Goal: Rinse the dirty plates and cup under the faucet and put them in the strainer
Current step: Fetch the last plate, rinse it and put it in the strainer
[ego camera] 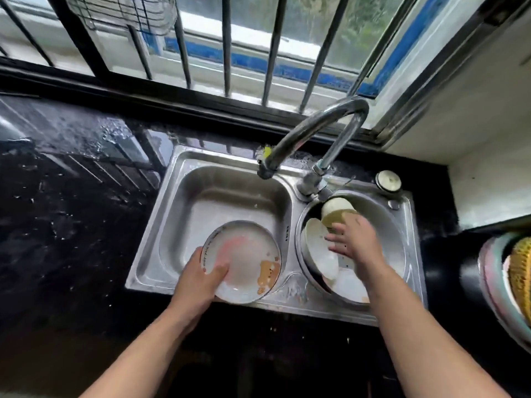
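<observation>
The left hand has a closed grip on one plate tilted over the left basin; the right hand, fingers spread, rests on one cup in the strainer beside two more plates; one faucet above.

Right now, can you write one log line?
left hand: holds plate over left basin | right hand: in strainer, by cup | faucet: off
</observation>
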The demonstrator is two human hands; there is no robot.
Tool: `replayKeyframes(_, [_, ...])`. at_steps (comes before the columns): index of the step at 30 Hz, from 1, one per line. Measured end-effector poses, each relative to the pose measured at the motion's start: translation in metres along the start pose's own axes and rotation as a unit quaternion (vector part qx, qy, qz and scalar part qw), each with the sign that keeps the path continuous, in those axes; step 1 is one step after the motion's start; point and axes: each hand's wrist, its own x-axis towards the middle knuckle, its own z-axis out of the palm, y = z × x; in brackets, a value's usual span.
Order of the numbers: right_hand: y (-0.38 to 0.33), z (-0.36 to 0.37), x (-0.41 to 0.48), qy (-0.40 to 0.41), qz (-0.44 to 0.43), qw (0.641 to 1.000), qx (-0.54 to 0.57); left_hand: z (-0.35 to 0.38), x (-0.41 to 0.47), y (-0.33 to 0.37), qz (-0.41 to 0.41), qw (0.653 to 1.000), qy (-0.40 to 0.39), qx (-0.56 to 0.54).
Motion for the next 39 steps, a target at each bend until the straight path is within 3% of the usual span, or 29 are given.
replayKeyframes(7, [-0.056, 0.014, 0.135, 0.08, 0.075, 0.994, -0.018, 0.021, 0.067, 0.007, -0.014, 0.999, 0.049, 0.017])
replayKeyframes(11, [-0.044, 0.02, 0.15, 0.096, 0.002, 0.994, -0.052, 0.031, 0.083, 0.006, -0.015, 0.999, 0.05, -0.001])
replayKeyframes(21, [-0.026, 0.022, 0.16, 0.097, -0.076, 0.991, -0.056, 0.037, 0.093, 0.005, -0.039, 0.995, 0.052, -0.076])
replayKeyframes(28, [-0.02, 0.027, 0.164, 0.139, -0.058, 0.982, -0.111, 0.038, 0.093, 0.009, -0.051, 0.993, 0.059, -0.083])
replayKeyframes(36, [-0.032, 0.027, 0.124, 0.119, 0.006, 0.992, -0.047, 0.036, 0.09, 0.021, -0.061, 0.993, 0.054, -0.091])
replayKeyframes(38, [-0.029, 0.033, 0.096, 0.16, 0.004, 0.981, -0.107, 0.035, 0.089, 0.022, -0.064, 0.992, 0.056, -0.088])
replayKeyframes(39, [-0.021, 0.039, 0.076, 0.185, -0.038, 0.97, -0.153, 0.035, 0.089, 0.023, -0.065, 0.992, 0.057, -0.088])
